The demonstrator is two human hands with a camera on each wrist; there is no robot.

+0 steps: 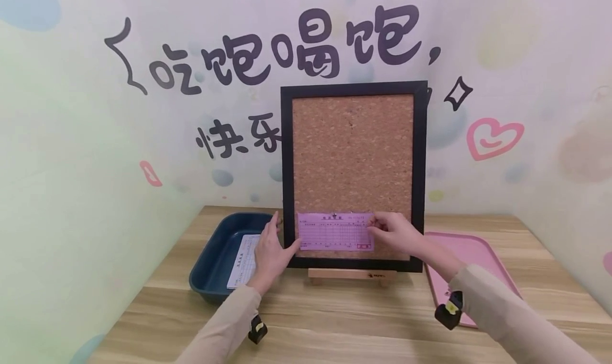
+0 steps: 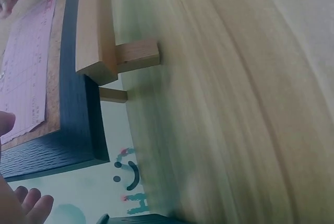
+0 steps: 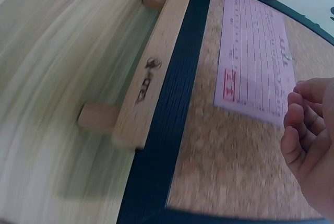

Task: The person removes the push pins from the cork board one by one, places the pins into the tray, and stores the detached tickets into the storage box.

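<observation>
A purple printed form (image 1: 334, 232) lies against the lower part of a black-framed cork board (image 1: 353, 151). A small clear pushpin (image 3: 288, 57) sticks in the form's top edge near its middle. My right hand (image 1: 394, 231) is at the form's upper right corner, thumb and forefinger pinched together; the small thing between the tips is hidden. My left hand (image 1: 273, 255) is at the board's left edge. Its thumb touches the front of the frame near the form, and its other fingers (image 2: 39, 208) reach out loosely past the edge.
A small wooden easel (image 1: 351, 273) carries the board on the wood-grain table (image 1: 334, 321). To the left, a dark blue tray (image 1: 203, 279) contains white printed forms (image 1: 242, 263). A pink tray (image 1: 470, 252) lies behind my right forearm, and a patterned wall stands behind.
</observation>
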